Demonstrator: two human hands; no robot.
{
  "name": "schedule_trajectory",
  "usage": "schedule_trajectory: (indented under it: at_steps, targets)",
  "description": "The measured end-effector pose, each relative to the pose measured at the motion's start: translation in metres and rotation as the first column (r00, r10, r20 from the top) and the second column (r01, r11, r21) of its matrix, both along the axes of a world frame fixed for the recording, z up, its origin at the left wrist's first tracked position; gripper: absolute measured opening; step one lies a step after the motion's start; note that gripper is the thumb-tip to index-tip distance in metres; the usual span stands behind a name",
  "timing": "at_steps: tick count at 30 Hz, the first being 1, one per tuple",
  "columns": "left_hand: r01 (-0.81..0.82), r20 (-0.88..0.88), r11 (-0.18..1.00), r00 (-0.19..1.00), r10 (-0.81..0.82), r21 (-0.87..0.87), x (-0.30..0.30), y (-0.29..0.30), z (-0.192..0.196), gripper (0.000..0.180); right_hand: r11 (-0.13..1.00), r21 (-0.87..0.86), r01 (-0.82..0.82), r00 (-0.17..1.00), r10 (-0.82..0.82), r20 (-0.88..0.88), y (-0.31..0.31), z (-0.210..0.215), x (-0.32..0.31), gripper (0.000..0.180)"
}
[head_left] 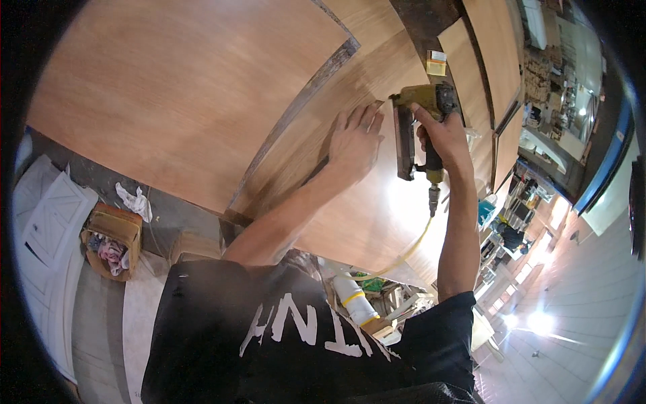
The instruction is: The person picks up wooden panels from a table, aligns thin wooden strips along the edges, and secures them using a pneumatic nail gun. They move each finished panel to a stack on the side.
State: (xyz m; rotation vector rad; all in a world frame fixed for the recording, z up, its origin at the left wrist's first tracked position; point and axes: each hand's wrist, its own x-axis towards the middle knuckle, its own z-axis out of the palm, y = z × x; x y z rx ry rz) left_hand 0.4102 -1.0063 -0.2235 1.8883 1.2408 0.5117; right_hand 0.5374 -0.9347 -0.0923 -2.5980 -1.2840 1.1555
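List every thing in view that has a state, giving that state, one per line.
Nail gun: held
Right hand: closed around the handle
Yellow hose: connected, curved
Left hand: laid on wood panel, holding nothing
Brown box: open, cloths inside
White rag: crumpled
Ceiling light: lit

Loose stuff on the left, pale ceiling point(585, 296) lit on the right.
White panels point(57, 215) far left; brown box point(116, 218) just beside, rags point(111, 253) inside; white cloth point(134, 201) near it. Lower centre: white roll point(355, 299), yellow bands. Right: distant person point(513, 238) in dark clothing, two bright lights point(540, 323).
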Motion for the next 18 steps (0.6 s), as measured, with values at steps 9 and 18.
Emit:
schedule_trajectory:
  at_steps: [9,18]
  targets:
    - [0.027,-0.038,0.999,0.999,-0.028,-0.046,0.004,-0.001,-0.001,0.048,0.991,0.086,0.101,0.995,-0.098,-0.036,-0.004,0.005,-0.005,0.029]
    - [0.086,-0.072,0.996,0.993,-0.088,-0.037,-0.002,0.000,0.000,0.051,0.989,-0.140,-0.047,0.999,0.048,0.003,0.011,0.021,0.001,0.030]
